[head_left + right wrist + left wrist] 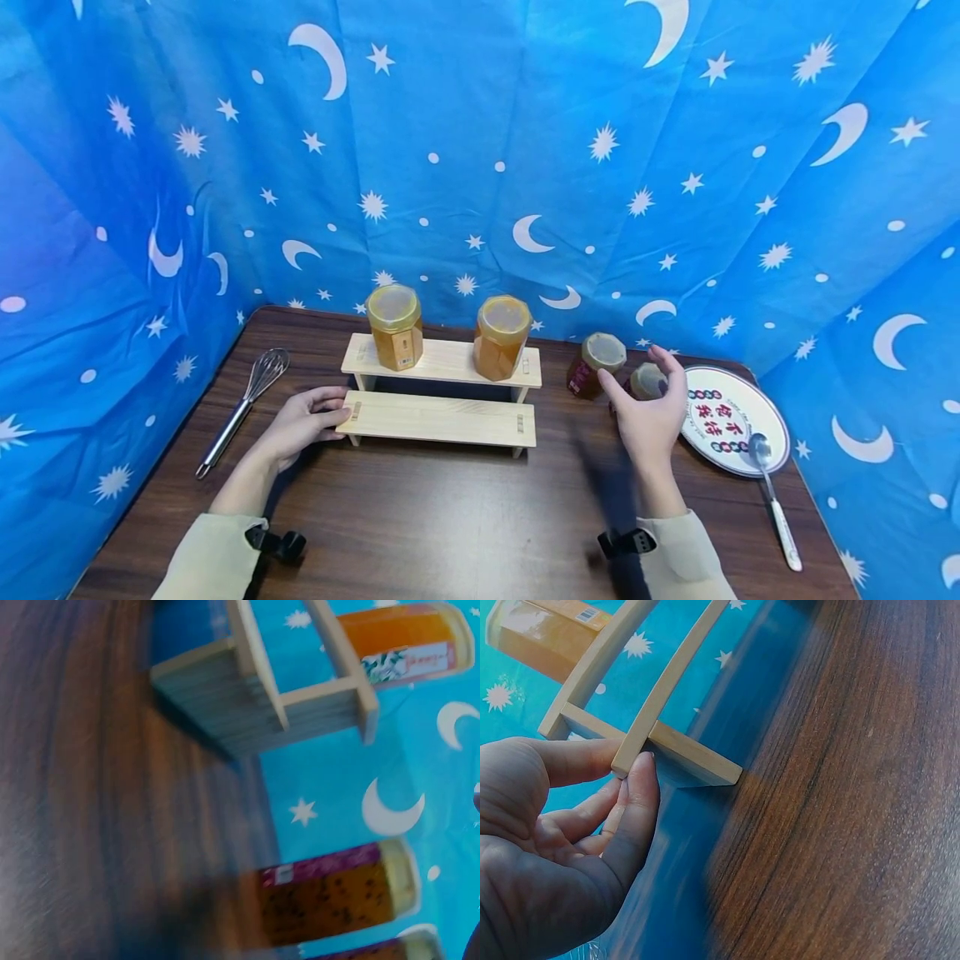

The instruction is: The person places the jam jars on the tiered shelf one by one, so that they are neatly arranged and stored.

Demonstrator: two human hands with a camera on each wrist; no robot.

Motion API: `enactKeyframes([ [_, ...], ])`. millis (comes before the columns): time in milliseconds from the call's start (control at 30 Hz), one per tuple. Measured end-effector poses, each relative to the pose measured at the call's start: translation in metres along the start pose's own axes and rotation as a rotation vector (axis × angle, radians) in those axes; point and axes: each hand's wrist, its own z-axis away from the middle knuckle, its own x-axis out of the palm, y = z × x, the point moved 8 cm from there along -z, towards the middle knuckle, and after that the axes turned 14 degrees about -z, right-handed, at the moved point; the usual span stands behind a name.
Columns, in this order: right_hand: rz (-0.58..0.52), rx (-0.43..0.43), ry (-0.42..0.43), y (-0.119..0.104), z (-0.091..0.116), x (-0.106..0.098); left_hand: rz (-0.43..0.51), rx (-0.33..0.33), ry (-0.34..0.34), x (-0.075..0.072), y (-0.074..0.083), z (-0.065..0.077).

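A two-step wooden rack (442, 414) stands in the middle of the table. My left hand (303, 423) pinches the left end of its lower step between thumb and fingers, as the left wrist view (570, 825) confirms. Two amber jars, a left one (397, 333) and a right one (501, 337), sit on the upper step. To the right of the rack are two dark jars with pale lids, one (595, 367) nearer the rack and the other (647, 381) partly hidden by my right hand (651, 417). That hand hovers with thumb and fingers spread, holding nothing.
A whisk (243, 408) lies at the left of the table. On the right is a white plate (697, 429) with red characters, and a spoon (776, 508) rests partly on its edge. A blue star-and-moon cloth (450, 125) hangs behind the table.
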Motion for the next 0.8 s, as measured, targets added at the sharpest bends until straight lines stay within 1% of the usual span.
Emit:
enactKeyframes([
  [133,0.031,-0.019,0.084,0.009,0.004,-0.013,-0.003,-0.006,0.002,0.0,0.0,0.0],
  [300,0.062,-0.022,0.134,0.022,0.008,-0.026,-0.003,-0.013,0.007,0.0,-0.001,0.0],
  [467,0.086,0.08,0.149,0.044,0.012,-0.035,-0.003,-0.011,0.007,0.0,0.0,0.001],
  [600,0.099,0.192,0.119,0.061,0.015,-0.038,-0.002,-0.011,0.006,0.0,0.0,0.0],
  [800,0.054,0.298,0.089,0.081,0.018,-0.039,0.001,-0.015,0.008,0.0,-0.001,0.0],
])
